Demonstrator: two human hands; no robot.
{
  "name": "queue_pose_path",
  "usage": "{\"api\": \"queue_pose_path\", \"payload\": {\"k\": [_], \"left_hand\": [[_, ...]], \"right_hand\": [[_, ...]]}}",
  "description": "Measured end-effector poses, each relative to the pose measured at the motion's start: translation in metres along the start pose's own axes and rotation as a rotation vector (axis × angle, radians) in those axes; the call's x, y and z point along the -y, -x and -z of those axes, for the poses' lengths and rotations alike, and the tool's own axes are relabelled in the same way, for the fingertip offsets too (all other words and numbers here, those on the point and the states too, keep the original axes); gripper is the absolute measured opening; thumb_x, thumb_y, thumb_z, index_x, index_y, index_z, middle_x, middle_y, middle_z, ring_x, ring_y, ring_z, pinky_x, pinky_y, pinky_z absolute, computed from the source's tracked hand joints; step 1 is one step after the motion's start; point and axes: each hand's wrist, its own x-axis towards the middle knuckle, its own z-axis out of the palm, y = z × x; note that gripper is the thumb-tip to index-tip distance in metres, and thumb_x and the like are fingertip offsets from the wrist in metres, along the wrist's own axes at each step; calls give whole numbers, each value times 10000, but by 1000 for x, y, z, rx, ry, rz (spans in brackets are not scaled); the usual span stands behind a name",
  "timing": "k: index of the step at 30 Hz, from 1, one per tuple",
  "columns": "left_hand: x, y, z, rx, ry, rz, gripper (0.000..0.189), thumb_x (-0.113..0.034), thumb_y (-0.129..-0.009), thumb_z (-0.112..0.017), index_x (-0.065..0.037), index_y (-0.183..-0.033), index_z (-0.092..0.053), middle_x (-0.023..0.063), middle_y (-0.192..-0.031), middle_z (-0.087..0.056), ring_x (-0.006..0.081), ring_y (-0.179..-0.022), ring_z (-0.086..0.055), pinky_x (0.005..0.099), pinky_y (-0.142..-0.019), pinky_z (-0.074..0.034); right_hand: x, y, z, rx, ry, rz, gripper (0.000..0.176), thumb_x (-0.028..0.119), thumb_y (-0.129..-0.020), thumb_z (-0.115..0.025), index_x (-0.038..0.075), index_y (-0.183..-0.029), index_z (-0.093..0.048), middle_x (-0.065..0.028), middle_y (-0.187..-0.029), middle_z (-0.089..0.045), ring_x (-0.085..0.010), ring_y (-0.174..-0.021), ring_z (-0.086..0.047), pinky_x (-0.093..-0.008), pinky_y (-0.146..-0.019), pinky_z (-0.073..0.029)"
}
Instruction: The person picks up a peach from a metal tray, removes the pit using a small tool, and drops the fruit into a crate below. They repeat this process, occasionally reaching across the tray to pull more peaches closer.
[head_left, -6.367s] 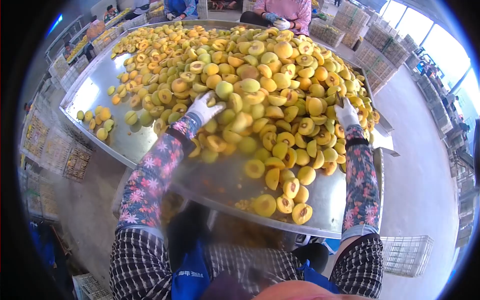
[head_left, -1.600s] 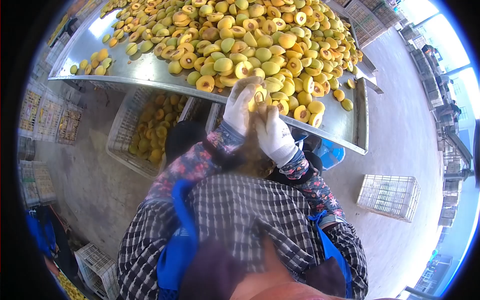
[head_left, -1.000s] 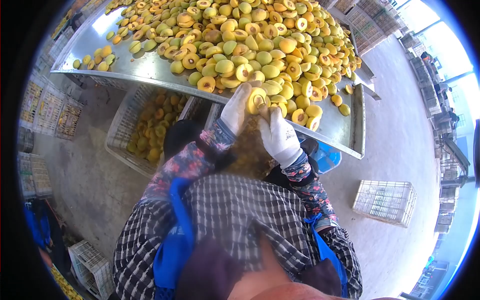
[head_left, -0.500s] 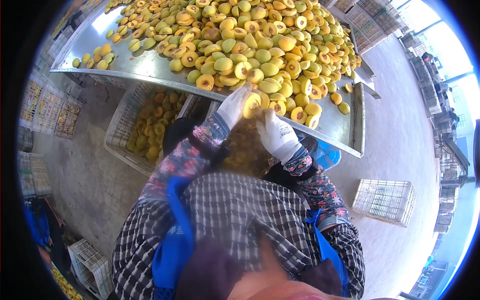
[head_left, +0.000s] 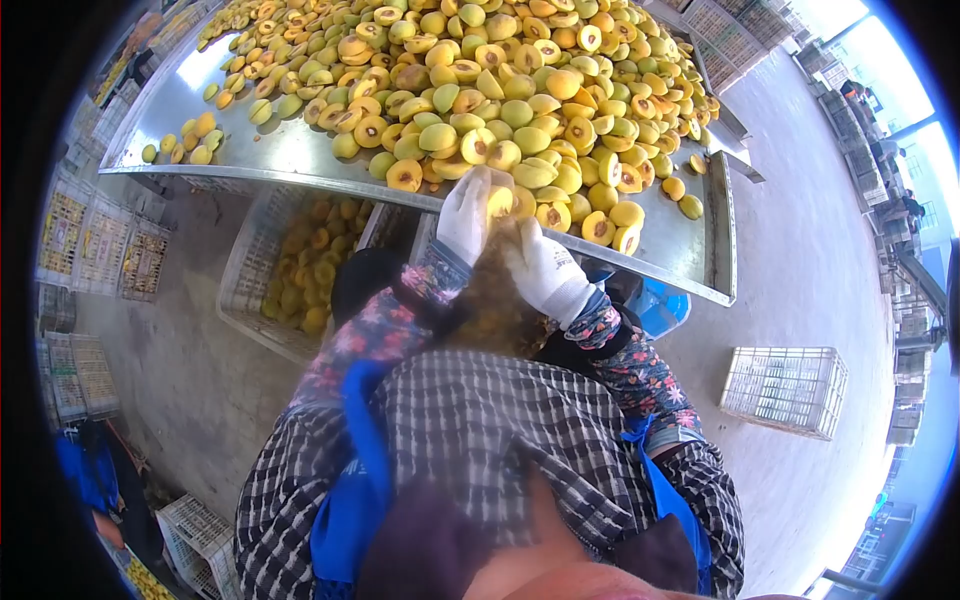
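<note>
Stacked crates (head_left: pixel 95 245): left edge of the frame, standing on the floor and filled with yellow fruit; well apart from the hands.
Plastic crate (head_left: pixel 250 255): left of centre, below the near rim of the tabletop, part-filled with peach halves.
Tabletop (head_left: pixel 270 150): rimmed sheet steel across the upper frame, bare and glossy at its upper left; probably slick when wet.
Left hand (head_left: pixel 463 212): white knit glove, centre frame at the tabletop's near rim; its grip is closed round a peach half, fingers curled over the top.
Peach half (head_left: pixel 499 203): held in the left hand just at the rim, yellow cut face turned toward the right hand.
Handling (judged): light and soft-fleshed, easily bruised, with a wet cut face likely to slip; best held by the rounded skin side with fingers near the rim, pressure kept gentle.
Right hand (head_left: pixel 545 275): white glove, just right of and below the fruit, fingertips close to it; a brown blur between the hands hides its grip, so I cannot tell whether it holds anything.
Peach pile (head_left: pixel 520 90): halved fruit heaped over the upper centre and right of the tabletop.
Empty crate (head_left: pixel 785 390): white, lower right, alone on the concrete floor (head_left: pixel 830 250); open walking room around it.
</note>
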Motion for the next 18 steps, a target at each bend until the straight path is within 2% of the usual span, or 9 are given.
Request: {"api": "queue_pose_path", "payload": {"k": [3, 4, 6, 9, 10, 13, 14, 17, 18], "left_hand": [[0, -7, 7, 79, 27, 181, 285, -221, -1041, -444, 7, -1131, -589, 64, -1058, -616, 133, -976, -574, 270, -871, -480], [-10, -2, -1, 64, -26, 36, 321, -252, -1049, -413, 10, -1137, -576, 80, -1081, -607, 148, -989, -582, 277, -876, -485], [-26, 14, -18, 41, -137, -247, 394, -313, -1065, -352, 18, -1149, -549, 111, -1127, -590, 176, -1016, -599, 293, -887, -494], [-16, 21, -9, 72, -282, -467, 308, -223, -1023, -440, 15, -1174, -565, 116, -1219, -540, 177, -1117, -514, 318, -970, -423], [-7, 17, -5, 1, -213, -340, 330, -246, -1018, -446, 29, -1116, -600, 117, -1124, -600, 157, -1038, -555, 297, -918, -450], [-12, 8, 2, 84, -292, -115, 396, -300, -1059, -383, 21, -1048, -615, 76, -990, -636, 142, -920, -605, 271, -846, -488], [-14, 4, -1, 65, -276, -25, 435, -327, -1053, -405, 28, -968, -642, 62, -907, -655, 131, -844, -609, 262, -810, -488], [-28, -8, 4, 132, -147, 330, 442, -332, -1049, -412, 56, -1028, -624, 84, -967, -653, 136, -884, -609, 273, -831, -491], [-28, -4, 0, 130, -105, 165, 445, -338, -1048, -413, 57, -1051, -618, 92, -987, -651, 143, -901, -612, 276, -840, -492]], "right_hand": [[-12, 0, -7, 71, -188, -72, 368, 158, -966, -533, -67, -1239, -430, -223, -1001, -639, -339, -934, -643, -382, -795, -505], [-11, -1, -7, 93, -285, -115, 373, 164, -974, -529, -59, -1255, -429, -204, -1044, -637, -309, -974, -640, -360, -821, -499], [7, -7, 4, 125, -582, -355, 313, 197, -972, -540, -30, -1177, -472, -214, -978, -651, -326, -888, -656, -389, -756, -507], [8, -6, -2, 131, -599, -363, 296, 210, -966, -551, -14, -1151, -497, -227, -960, -658, -351, -896, -658, -406, -755, -512], [3, -5, -8, 128, -531, -305, 300, 208, -963, -554, -13, -1158, -499, -232, -967, -658, -359, -921, -656, -408, -770, -512], [-10, -4, -13, 22, -206, -3, 281, 213, -957, -561, -11, -1120, -514, -249, -956, -646, -386, -917, -646, -428, -779, -507], [-13, -1, -12, 39, -160, -15, 280, 221, -952, -566, -10, -1102, -522, -261, -955, -637, -410, -929, -631, -436, -789, -502], [-7, -2, -2, 138, -214, -122, 289, 221, -952, -562, -13, -1116, -514, -283, -972, -627, -441, -928, -617, -449, -810, -499], [-7, -4, -5, 48, -205, -6, 260, 237, -973, -544, 19, -1111, -519, -197, -865, -631, -344, -748, -632, -387, -675, -516]]}}
